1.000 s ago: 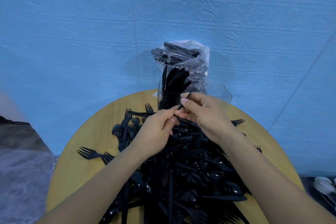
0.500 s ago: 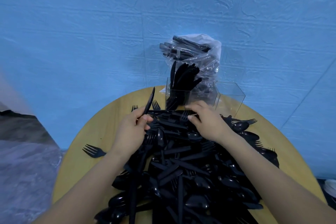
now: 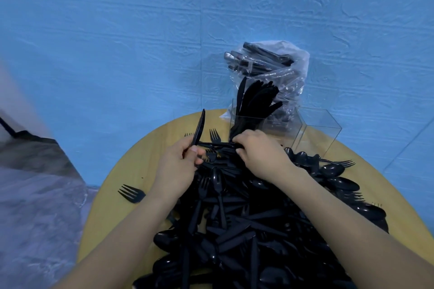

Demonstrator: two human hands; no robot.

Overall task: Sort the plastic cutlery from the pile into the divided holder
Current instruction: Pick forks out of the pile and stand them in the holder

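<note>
A big pile of black plastic cutlery (image 3: pixel 253 225) covers the round wooden table (image 3: pixel 131 166). My left hand (image 3: pixel 180 166) holds a black knife (image 3: pixel 199 128) upright by its handle, blade pointing up. My right hand (image 3: pixel 260 155) reaches into the far edge of the pile, its fingers curled round a horizontal black piece (image 3: pixel 218 145) just in front of the clear divided holder (image 3: pixel 314 131). The holder's left compartment holds several black knives (image 3: pixel 256 101) standing up; its right compartments look bare.
A clear plastic bag (image 3: pixel 281 63) with more black cutlery leans on the blue wall behind the holder. A lone fork (image 3: pixel 131 193) lies near the table's left edge. Spoons (image 3: pixel 338 176) and forks spread toward the right edge.
My hands have parted from their meeting point in front of the holder. The left hand now holds a knife upright; the right hand has dropped onto the pile's far edge.
</note>
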